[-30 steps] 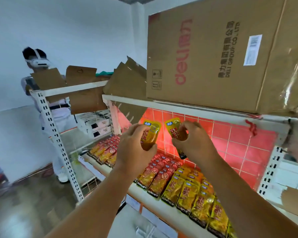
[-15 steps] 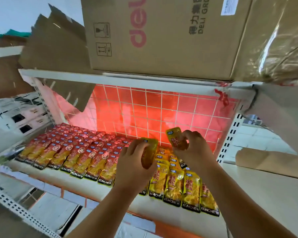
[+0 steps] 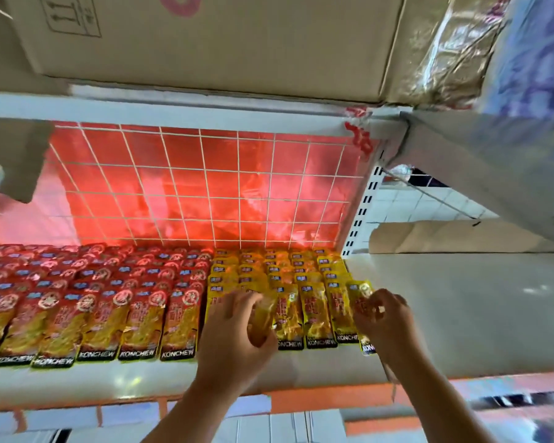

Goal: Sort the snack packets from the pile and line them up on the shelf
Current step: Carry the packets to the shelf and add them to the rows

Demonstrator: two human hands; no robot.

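White metal shelf (image 3: 461, 314), red foil packets (image 3: 109, 298) lined up beside the yellow rows (image 3: 314, 302). Left hand (image 3: 234, 330) curls round one yellow foil snack packet (image 3: 261, 318), right hand (image 3: 387, 324) pinches a second yellow packet (image 3: 362, 292) at the row's right end. Light, floppy, slick I'd guess; pinch the sealed edge.

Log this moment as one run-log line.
left hand: grips yellow packet over yellow rows | right hand: pinches second packet at rows' right edge | shelf: red rows on left

"KONCHEW" is being shown on the black bottom bands of the red packets (image 3: 141, 318) and yellow packets (image 3: 314, 314); upward-arrow handling marks are being displayed on the cardboard box (image 3: 237, 43).
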